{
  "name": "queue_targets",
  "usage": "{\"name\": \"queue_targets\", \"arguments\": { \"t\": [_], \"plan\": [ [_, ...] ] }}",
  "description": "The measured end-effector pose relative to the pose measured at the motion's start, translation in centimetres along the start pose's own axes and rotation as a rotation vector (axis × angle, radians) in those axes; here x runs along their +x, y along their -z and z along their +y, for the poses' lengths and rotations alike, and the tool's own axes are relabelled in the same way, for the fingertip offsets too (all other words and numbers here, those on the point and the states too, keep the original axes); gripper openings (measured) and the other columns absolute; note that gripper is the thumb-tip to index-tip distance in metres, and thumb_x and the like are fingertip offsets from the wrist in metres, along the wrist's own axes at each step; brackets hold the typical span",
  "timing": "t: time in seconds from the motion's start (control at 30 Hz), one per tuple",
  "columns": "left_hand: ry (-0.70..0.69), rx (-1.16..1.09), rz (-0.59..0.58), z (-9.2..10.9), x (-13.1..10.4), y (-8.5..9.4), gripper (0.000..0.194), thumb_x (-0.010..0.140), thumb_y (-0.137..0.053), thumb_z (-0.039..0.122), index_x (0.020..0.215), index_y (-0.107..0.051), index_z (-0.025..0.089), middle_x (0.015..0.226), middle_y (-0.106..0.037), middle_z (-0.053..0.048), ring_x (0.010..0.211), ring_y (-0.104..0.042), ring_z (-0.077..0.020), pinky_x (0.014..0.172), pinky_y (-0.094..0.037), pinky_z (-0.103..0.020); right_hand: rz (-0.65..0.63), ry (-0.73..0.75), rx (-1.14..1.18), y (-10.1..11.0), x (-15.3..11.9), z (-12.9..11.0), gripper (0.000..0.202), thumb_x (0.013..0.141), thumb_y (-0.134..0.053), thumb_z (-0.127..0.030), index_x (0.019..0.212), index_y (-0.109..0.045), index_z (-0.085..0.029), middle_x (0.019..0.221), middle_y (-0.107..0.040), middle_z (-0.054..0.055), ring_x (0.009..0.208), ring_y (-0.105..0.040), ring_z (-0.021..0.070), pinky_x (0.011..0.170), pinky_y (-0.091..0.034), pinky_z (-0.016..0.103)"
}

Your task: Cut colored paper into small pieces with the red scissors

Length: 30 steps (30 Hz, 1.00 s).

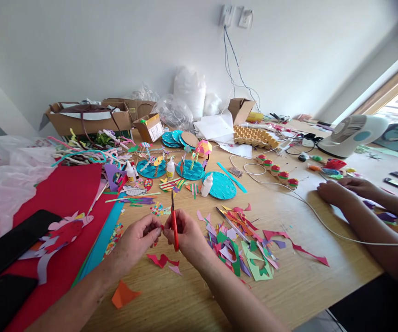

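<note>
My right hand (187, 234) is closed around a pair of scissors (175, 235) with red handles, its blades pointing up and away from me. My left hand (142, 237) sits just beside it, thumb and fingers pinched on a tiny red piece of paper (162, 227), mostly hidden by the fingertips. Below the hands lie a red paper scrap (160, 260) and an orange paper scrap (124, 295). Right of my right hand spreads a heap of coloured paper offcuts (235, 249), with a second pair of scissors (231, 221) lying among them.
Blue round bases (219, 185) and glue bottles (206, 184) stand ahead. Red paper (60, 193), a black phone (15, 240) and a cut-out fish (63, 234) lie left. A white cable (309, 210) crosses toward another person's arms (365, 203) at right. A fan (353, 133) stands behind.
</note>
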<state>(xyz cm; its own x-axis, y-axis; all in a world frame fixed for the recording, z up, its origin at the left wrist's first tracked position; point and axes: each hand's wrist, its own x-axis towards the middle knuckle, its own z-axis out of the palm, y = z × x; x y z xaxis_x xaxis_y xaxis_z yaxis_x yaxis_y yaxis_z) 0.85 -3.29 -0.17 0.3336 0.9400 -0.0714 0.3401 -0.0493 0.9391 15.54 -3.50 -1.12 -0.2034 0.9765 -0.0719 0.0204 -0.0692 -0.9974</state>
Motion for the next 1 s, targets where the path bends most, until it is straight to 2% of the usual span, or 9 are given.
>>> {"name": "queue_targets", "arguments": {
  "t": [0.13, 0.23, 0.4, 0.53, 0.67, 0.87, 1.0],
  "plan": [
    [-0.015, 0.253, -0.043, 0.8, 0.1, 0.7, 0.010, 0.076, -0.046, 0.022, 0.068, -0.052, 0.019, 0.060, -0.052, 0.003, 0.058, -0.049, -0.0135, 0.054, -0.039, -0.023, 0.028, 0.074, -0.286, 0.9, 0.0, -0.5, 0.008, 0.068, -0.055, -0.015, 0.073, -0.050, -0.018, 0.059, -0.049, -0.005, 0.052, -0.043, 0.0094, 0.046, -0.030, 0.019],
    [-0.055, 0.442, -0.073, 1.0, 0.1, 1.1, 0.013, 0.078, -0.046, 0.022, 0.072, -0.057, 0.020, 0.068, -0.060, 0.001, 0.065, -0.055, -0.0160, 0.060, -0.041, -0.025, 0.000, 0.152, -0.476, 1.2, -0.1, -1.3, 0.010, 0.069, -0.055, -0.013, 0.073, -0.049, -0.019, 0.060, -0.049, -0.005, 0.052, -0.042, 0.0091, 0.047, -0.029, 0.018],
    [-0.118, 0.488, -0.103, 0.9, 0.3, 1.2, 0.018, 0.082, -0.044, 0.024, 0.081, -0.062, 0.021, 0.081, -0.067, -0.003, 0.077, -0.061, -0.0199, 0.070, -0.044, -0.028, -0.069, 0.221, -0.701, 1.0, -0.1, -2.1, 0.011, 0.071, -0.055, -0.013, 0.072, -0.047, -0.020, 0.057, -0.046, -0.006, 0.049, -0.038, 0.0086, 0.047, -0.022, 0.019],
    [-0.145, 0.503, -0.144, 1.1, 0.5, 1.2, 0.019, 0.083, -0.043, 0.021, 0.082, -0.063, 0.021, 0.083, -0.067, -0.004, 0.080, -0.061, -0.0207, 0.072, -0.044, -0.029, -0.096, 0.211, -0.747, 1.0, 0.2, -2.0, 0.011, 0.070, -0.054, -0.012, 0.071, -0.046, -0.020, 0.056, -0.046, -0.006, 0.049, -0.038, 0.0084, 0.046, -0.020, 0.020],
    [-0.125, 0.477, -0.122, 1.1, 0.7, 1.4, 0.016, 0.081, -0.045, 0.022, 0.079, -0.061, 0.020, 0.077, -0.064, -0.002, 0.075, -0.059, -0.0195, 0.069, -0.043, -0.028, -0.051, 0.191, -0.564, 1.0, 0.5, -1.3, 0.010, 0.069, -0.055, -0.014, 0.068, -0.046, -0.019, 0.055, -0.045, -0.006, 0.049, -0.036, 0.0082, 0.046, -0.023, 0.019],
    [-0.086, 0.158, -0.014, -0.2, 0.7, 0.6, 0.019, 0.085, -0.036, 0.026, 0.084, -0.054, 0.019, 0.066, -0.050, 0.002, 0.060, -0.050, -0.0138, 0.055, -0.040, -0.023, 0.056, 0.034, 0.125, 0.5, 1.0, 0.1, 0.017, 0.062, -0.059, -0.021, 0.071, -0.045, -0.019, 0.061, -0.052, -0.005, 0.048, -0.044, 0.0077, 0.045, -0.034, 0.019],
    [-0.116, 0.058, 0.005, -0.6, 0.6, -0.3, 0.019, 0.086, -0.038, 0.029, 0.077, -0.051, 0.020, 0.065, -0.047, 0.004, 0.059, -0.046, -0.0124, 0.054, -0.038, -0.022, 0.114, 0.025, 0.286, -0.1, 0.8, 0.1, 0.024, 0.059, -0.065, -0.024, 0.071, -0.046, -0.019, 0.063, -0.052, -0.006, 0.046, -0.045, 0.0066, 0.041, -0.033, 0.018]
  ]
}}
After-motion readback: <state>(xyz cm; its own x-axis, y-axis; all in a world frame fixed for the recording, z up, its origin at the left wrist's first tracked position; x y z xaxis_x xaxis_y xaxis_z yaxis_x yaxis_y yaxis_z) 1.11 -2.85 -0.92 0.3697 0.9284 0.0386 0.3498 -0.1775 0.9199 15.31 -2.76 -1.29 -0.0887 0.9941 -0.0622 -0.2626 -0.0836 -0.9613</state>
